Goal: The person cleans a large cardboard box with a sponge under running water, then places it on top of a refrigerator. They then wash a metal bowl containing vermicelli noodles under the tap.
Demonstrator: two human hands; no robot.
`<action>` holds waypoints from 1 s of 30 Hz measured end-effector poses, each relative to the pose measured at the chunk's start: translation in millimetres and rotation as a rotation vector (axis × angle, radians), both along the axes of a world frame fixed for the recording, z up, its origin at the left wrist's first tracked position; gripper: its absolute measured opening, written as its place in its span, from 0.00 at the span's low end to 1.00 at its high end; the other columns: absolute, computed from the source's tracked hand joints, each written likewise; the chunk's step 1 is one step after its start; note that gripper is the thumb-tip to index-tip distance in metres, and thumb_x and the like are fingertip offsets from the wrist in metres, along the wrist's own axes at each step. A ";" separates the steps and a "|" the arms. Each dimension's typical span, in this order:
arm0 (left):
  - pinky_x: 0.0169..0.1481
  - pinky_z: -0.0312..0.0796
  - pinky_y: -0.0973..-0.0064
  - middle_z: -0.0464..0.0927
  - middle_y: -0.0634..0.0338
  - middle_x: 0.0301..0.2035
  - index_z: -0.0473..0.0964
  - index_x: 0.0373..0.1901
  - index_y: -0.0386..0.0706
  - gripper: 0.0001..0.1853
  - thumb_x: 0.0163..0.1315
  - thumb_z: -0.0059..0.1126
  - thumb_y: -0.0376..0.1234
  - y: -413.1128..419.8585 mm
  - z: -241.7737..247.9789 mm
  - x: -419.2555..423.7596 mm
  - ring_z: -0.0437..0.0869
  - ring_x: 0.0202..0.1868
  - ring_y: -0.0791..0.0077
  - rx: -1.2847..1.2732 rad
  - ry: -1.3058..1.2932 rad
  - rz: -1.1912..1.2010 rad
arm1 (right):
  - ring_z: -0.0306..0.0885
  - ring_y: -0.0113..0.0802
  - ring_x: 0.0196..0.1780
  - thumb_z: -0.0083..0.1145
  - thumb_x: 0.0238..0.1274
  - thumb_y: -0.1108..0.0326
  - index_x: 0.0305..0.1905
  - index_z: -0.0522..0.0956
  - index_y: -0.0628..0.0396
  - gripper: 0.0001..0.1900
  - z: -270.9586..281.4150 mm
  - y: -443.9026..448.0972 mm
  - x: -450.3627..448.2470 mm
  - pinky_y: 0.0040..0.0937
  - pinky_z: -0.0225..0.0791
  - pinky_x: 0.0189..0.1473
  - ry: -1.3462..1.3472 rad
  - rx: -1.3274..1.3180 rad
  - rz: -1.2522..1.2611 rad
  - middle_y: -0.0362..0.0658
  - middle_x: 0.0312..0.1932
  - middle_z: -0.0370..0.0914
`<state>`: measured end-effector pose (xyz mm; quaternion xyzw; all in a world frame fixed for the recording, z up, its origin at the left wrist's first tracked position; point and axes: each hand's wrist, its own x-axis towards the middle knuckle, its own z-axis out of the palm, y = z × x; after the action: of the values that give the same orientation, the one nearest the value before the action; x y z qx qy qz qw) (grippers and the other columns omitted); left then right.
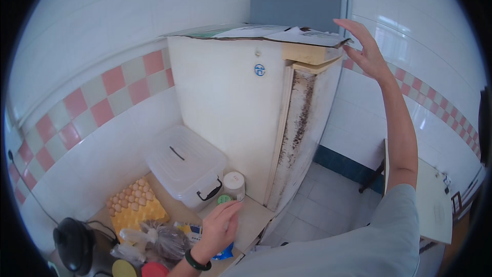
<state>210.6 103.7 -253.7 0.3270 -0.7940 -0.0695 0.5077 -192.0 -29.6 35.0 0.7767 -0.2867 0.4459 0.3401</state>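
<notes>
My right hand point(365, 48) is raised at the front corner of a flattened cardboard sheet point(276, 34). The thumb is close to that corner and the fingers spread above it; contact cannot be made out. Under the sheet stands a tall white refrigerator point(226, 92), its door edge point(298, 123) stained brown and black. My left hand point(222, 223), with a dark bracelet point(196, 261) on the wrist, hovers over the counter with nothing visible in it. Just beyond its fingertips are a green-lidded container point(224, 199) and a white-lidded jar point(234, 184).
A clear plastic storage box point(184, 161) with black handles sits against the wall. Eggs point(132, 196) rest in a yellow tray point(142, 215). Nearby are tied plastic bags point(169, 240), a black appliance point(78, 244) and a red lid point(155, 270). A table point(421, 196) stands at right.
</notes>
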 end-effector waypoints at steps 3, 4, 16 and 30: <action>0.42 0.76 0.73 0.81 0.49 0.37 0.77 0.44 0.35 0.12 0.59 0.55 0.20 10.2 -32.7 13.9 0.85 0.38 0.62 0.213 0.138 0.090 | 0.78 0.42 0.52 0.57 0.56 0.78 0.51 0.80 0.53 0.17 4.5 15.8 12.1 0.34 0.71 0.54 0.069 0.058 -0.050 0.45 0.48 0.81; 0.42 0.75 0.75 0.81 0.50 0.36 0.77 0.44 0.35 0.11 0.61 0.54 0.21 13.1 -43.3 17.9 0.84 0.38 0.66 0.272 0.150 0.116 | 0.79 0.42 0.49 0.57 0.56 0.78 0.49 0.81 0.53 0.15 5.4 17.2 15.2 0.34 0.72 0.51 0.058 0.053 -0.085 0.44 0.45 0.82; 0.42 0.76 0.78 0.83 0.54 0.34 0.77 0.44 0.33 0.08 0.64 0.52 0.22 18.2 -110.8 0.1 0.86 0.36 0.73 0.490 0.215 -0.015 | 0.79 0.38 0.45 0.58 0.59 0.75 0.50 0.81 0.51 0.14 -5.9 11.4 18.1 0.32 0.73 0.45 0.022 -0.036 -0.151 0.43 0.44 0.82; 0.69 0.56 0.56 0.67 0.43 0.61 0.61 0.65 0.33 0.32 0.56 0.56 0.20 -72.8 122.6 14.6 0.66 0.64 0.45 -0.366 -0.331 0.268 | 0.78 0.41 0.48 0.52 0.59 0.66 0.53 0.79 0.53 0.17 -61.1 -79.9 -147.4 0.37 0.72 0.48 -0.720 0.101 -0.417 0.47 0.46 0.78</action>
<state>225.2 30.9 -131.0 0.3389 -0.8151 0.1972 0.4264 -339.4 -109.4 -26.1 0.5121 -0.5599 0.5960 0.2628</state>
